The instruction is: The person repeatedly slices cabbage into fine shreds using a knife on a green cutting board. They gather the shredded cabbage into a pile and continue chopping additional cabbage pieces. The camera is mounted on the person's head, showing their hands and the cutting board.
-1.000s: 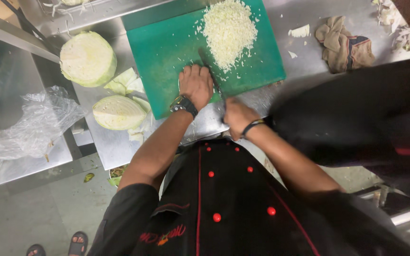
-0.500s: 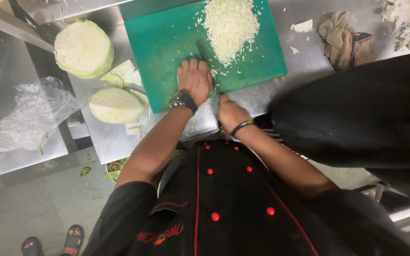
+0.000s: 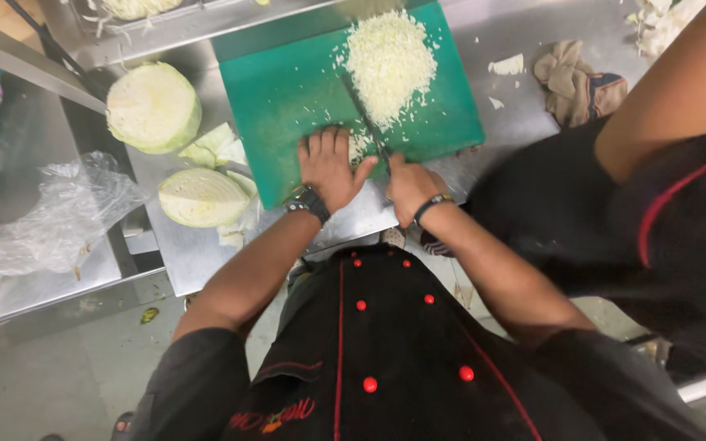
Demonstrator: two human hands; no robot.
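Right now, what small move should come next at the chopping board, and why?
Probably another short chop: the right hand holds the knife beside the left hand, which presses a small unchopped clump on the green board, short of the chopped cabbage pile.

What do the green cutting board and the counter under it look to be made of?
Cutting board: probably plastic, going by its uniform matte green colour and thin flat slab shape. Counter: apparently stainless steel, grey and brushed, with dull reflections and a folded front edge.

Matt green plastic cutting board [image 3: 288,90] lies on a dull brushed-metal counter [image 3: 533,33], with crumpled brown cloth [image 3: 575,82] to the board's right and glossy clear plastic bag [image 3: 51,216] to its left.
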